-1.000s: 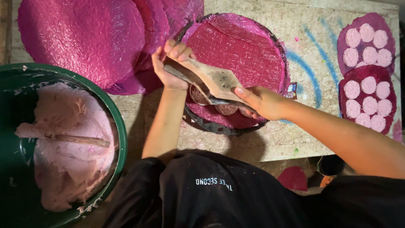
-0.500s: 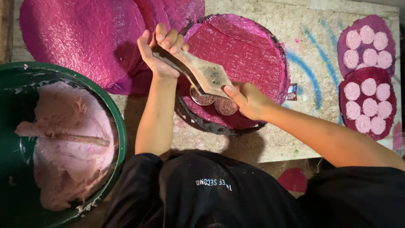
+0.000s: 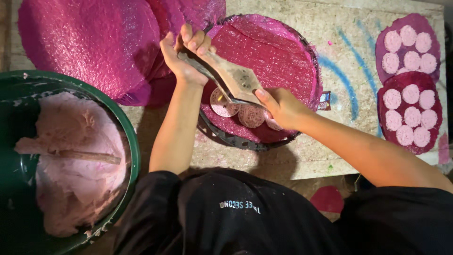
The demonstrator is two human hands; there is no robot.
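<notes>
Both my hands hold a flat metal press (image 3: 231, 78) over a round pink-lined tray (image 3: 302, 61). My left hand (image 3: 181, 54) grips its far handle end, and my right hand (image 3: 283, 106) holds the near end. Under the press, three thin pink noodle-like rounds (image 3: 250, 115) lie in a row on the tray's near side, the rightmost partly hidden by my right hand.
A green tub (image 3: 127, 137) of pale pink dough with a wooden stick (image 3: 89, 156) sits at left. Stacked pink round mats (image 3: 94, 42) lie at the back left. Two dark mats (image 3: 427, 80) with several pink rounds sit at right on the speckled tabletop (image 3: 339, 28).
The press has lifted and shifted toward the far side of the tray with both hands. The pink rounds beneath it are now uncovered, and one more shows than a second ago.
</notes>
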